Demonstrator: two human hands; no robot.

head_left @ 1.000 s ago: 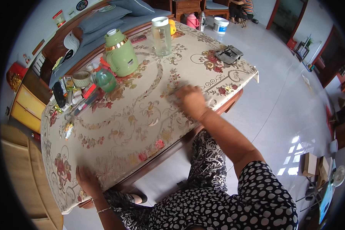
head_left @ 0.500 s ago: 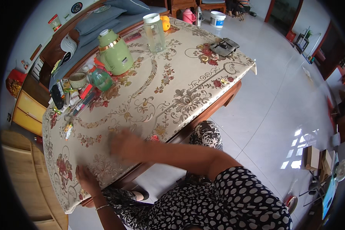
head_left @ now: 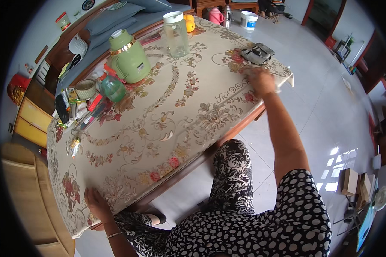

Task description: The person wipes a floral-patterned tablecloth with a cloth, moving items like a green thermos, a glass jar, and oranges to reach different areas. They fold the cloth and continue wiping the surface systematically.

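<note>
A cream tablecloth (head_left: 158,96) with a floral pattern covers the long table. My right hand (head_left: 262,82) is at the table's right end, low over the cloth and just short of a folded grey pouch-like thing (head_left: 257,53). Motion smears its fingers. Something pale shows at its edge, but I cannot make out whether the hand holds it. At the near left edge of the table my left hand (head_left: 98,204) lies on the cloth with its fingers stretched out, holding nothing.
A green thermos jug (head_left: 131,58), a clear lidded pitcher (head_left: 176,36) and oranges (head_left: 190,26) stand toward the far side. At the left are a green bottle (head_left: 112,88), a woven-look bowl (head_left: 86,89) and several small items. A small wrapped packet (head_left: 75,146) lies nearer.
My right hand has swept from the table's near left part far to the right, close to the grey pouch-like thing, and the arm has stretched out. My left hand stays in place.
</note>
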